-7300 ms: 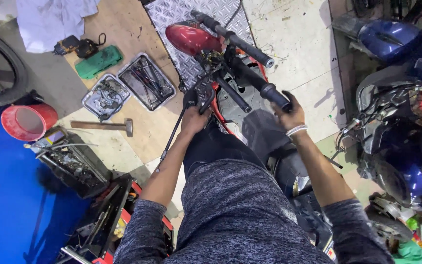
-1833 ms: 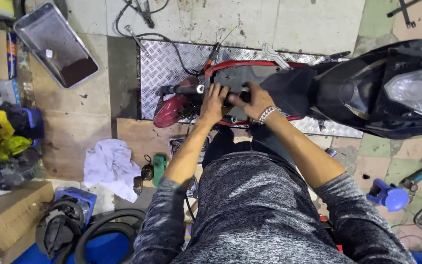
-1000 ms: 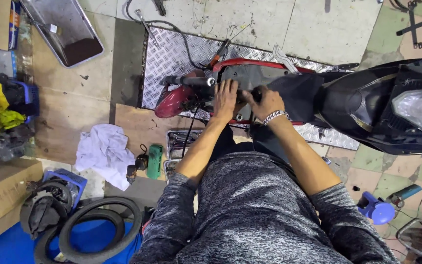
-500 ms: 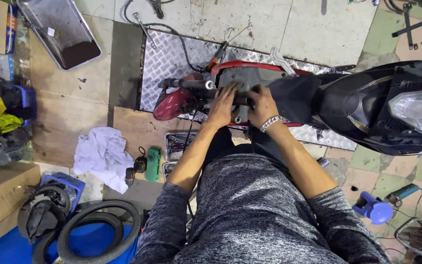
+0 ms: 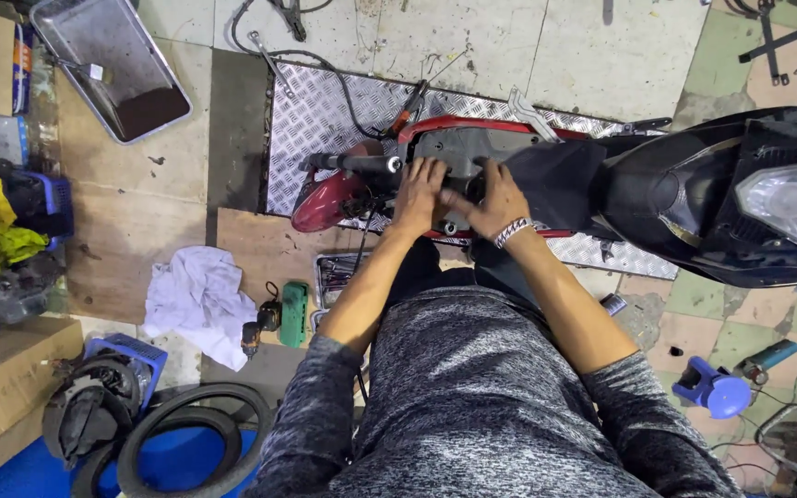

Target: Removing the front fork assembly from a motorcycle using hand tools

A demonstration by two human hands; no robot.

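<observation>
Item: scooter handlebar [image 5: 352,164], stripped, on checkered metal ramp [image 5: 315,120]. Left hand [image 5: 420,192] and right hand [image 5: 495,198] pressed together at its centre; grip hidden, cannot tell. Advice: steady the bar, work fingers evenly.

Metal tray [image 5: 108,69] top left on floor. White rag [image 5: 197,300] lying beside green tool [image 5: 293,314]. Tyres [image 5: 186,447] bottom left, w/ cardboard box [image 5: 6,392] nearby. Blue grinder [image 5: 726,383] bottom right. Yellow cloth [image 5: 11,242] at left edge.
</observation>
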